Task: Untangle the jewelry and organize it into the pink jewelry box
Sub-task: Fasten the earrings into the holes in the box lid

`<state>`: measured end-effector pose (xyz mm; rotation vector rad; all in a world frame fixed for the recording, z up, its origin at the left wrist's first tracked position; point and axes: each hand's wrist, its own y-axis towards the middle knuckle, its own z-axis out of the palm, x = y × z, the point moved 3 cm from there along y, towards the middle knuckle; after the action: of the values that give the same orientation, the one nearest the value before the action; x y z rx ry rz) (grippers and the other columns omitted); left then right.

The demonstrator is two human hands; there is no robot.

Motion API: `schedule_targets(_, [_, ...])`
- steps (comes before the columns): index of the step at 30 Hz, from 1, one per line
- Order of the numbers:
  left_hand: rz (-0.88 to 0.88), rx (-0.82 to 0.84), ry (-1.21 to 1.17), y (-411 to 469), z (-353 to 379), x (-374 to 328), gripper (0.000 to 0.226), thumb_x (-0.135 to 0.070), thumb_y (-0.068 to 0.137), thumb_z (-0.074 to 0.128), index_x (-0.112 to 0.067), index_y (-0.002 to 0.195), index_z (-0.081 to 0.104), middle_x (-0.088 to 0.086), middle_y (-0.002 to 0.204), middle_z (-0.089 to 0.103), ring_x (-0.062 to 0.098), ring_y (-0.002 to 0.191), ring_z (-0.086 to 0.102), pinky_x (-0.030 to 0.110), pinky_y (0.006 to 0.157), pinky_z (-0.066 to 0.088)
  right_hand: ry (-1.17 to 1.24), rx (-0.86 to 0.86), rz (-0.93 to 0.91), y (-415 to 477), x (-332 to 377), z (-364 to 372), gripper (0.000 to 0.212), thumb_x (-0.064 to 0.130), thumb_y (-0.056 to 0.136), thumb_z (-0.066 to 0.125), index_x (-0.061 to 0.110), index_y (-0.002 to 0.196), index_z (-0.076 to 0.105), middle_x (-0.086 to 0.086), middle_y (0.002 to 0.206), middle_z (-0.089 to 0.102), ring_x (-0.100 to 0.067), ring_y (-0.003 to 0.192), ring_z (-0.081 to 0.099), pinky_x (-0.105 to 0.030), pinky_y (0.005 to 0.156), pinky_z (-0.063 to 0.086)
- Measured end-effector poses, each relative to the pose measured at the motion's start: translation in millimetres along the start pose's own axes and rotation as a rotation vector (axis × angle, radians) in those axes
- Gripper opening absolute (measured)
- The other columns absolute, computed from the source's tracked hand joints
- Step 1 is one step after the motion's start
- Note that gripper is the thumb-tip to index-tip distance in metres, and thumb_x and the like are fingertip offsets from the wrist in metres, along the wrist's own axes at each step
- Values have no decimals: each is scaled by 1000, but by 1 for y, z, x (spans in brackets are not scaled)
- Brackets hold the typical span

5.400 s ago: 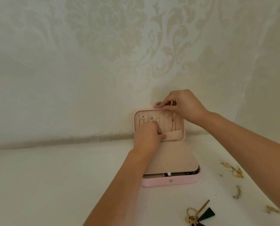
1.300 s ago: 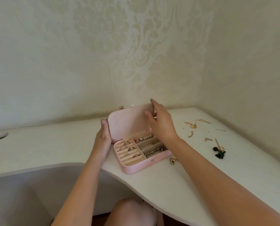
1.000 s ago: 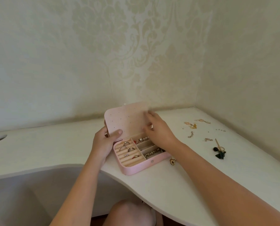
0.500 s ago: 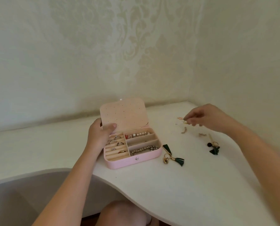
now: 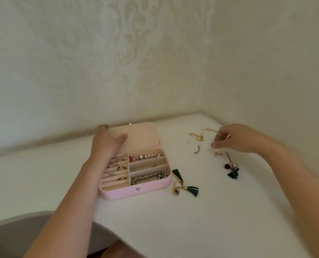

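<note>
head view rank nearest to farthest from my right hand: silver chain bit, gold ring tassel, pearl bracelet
1. silver chain bit, just left of the right hand
2. gold ring tassel, right of the box
3. pearl bracelet, in the box's back compartment

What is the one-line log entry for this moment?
left hand grips lid | right hand pinches small item | pink jewelry box open | tassel earring on table

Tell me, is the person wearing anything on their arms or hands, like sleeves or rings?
Nothing that shows. The left hand and the right hand have no rings I can see, though the fingers are a little blurry. Both arms are bare right to the picture's edge, with no sleeves, watch or bracelets.
</note>
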<state>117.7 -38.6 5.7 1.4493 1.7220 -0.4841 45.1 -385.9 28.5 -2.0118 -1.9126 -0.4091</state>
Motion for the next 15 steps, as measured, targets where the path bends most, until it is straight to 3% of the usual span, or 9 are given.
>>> schedule_targets(4, [29, 31, 24, 6, 5, -2, 67, -33, 82, 71, -6, 135, 40, 14, 136, 48, 31, 122, 48, 33, 92, 38, -4, -84, 28, 28, -3, 10, 39, 25, 93, 57, 18, 130, 52, -2, 134, 51, -18, 120, 49, -27, 94, 37])
schedule_targets(7, [47, 32, 22, 7, 7, 0, 67, -34, 82, 71, -7, 135, 41, 13, 136, 48, 30, 119, 50, 30, 84, 37, -39, -47, 110, 48, -12, 18, 48, 19, 95, 49, 18, 143, 38, -6, 148, 38, -23, 134, 38, -30, 104, 31])
schedule_targets(10, [67, 24, 26, 7, 6, 3, 67, -36, 82, 70, -8, 135, 40, 12, 136, 48, 30, 120, 49, 33, 89, 39, -82, -45, 120, 63, -17, 23, 50, 14, 97, 42, 17, 146, 32, -7, 149, 36, -24, 136, 34, -30, 108, 28])
schedule_targets(15, [72, 13, 22, 6, 6, 4, 67, -38, 82, 68, -11, 136, 39, 11, 136, 48, 29, 118, 50, 34, 90, 41, -7, -166, 7, 69, -14, 23, 35, 21, 97, 50, 12, 130, 55, -8, 128, 59, -22, 118, 53, -23, 92, 36])
